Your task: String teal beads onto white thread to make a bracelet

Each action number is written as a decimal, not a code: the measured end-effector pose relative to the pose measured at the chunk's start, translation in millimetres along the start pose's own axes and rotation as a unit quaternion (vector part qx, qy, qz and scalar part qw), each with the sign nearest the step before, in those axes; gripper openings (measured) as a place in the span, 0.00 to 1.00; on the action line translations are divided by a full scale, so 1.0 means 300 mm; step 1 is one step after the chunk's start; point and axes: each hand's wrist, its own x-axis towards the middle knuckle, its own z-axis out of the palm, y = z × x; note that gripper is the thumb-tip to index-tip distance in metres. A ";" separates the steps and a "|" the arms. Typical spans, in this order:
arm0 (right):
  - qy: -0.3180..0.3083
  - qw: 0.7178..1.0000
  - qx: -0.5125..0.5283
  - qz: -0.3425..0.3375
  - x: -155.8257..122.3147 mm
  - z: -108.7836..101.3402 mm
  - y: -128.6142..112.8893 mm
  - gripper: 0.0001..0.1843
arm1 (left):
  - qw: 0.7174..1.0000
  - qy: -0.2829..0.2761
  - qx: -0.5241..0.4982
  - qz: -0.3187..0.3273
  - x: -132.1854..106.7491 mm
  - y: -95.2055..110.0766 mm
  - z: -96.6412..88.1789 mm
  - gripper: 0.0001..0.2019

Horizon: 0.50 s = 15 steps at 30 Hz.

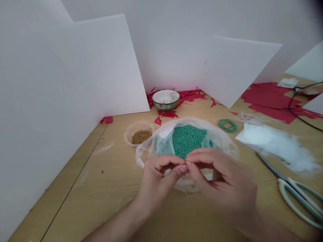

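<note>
My left hand [163,176] and my right hand [222,176] meet fingertip to fingertip over the near side of a clear plastic bag [227,143]. Each is closed in a pinch of thumb and index finger. Whatever sits between the fingertips is too small to make out. Inside the spread bag lies a heap of green beads [189,137], just beyond my fingers. A thin pale thread [189,195] curves below the hands. Left of the bag, a round clear tub [127,134] holds gold-brown beads [141,137].
Right of the bag lie a coil of green bead strands [227,125], a white plastic packet [277,144] and large scissors [297,195]. A bowl [166,100] stands at the back among red paper scraps [267,97]. Loose white threads [103,148] lie at left; white boards [101,67] stand behind.
</note>
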 end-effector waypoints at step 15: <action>-0.012 1.000 -0.016 0.016 0.002 -0.004 -0.007 0.10 | 1.000 0.004 0.016 0.001 -0.001 -0.001 0.000 0.04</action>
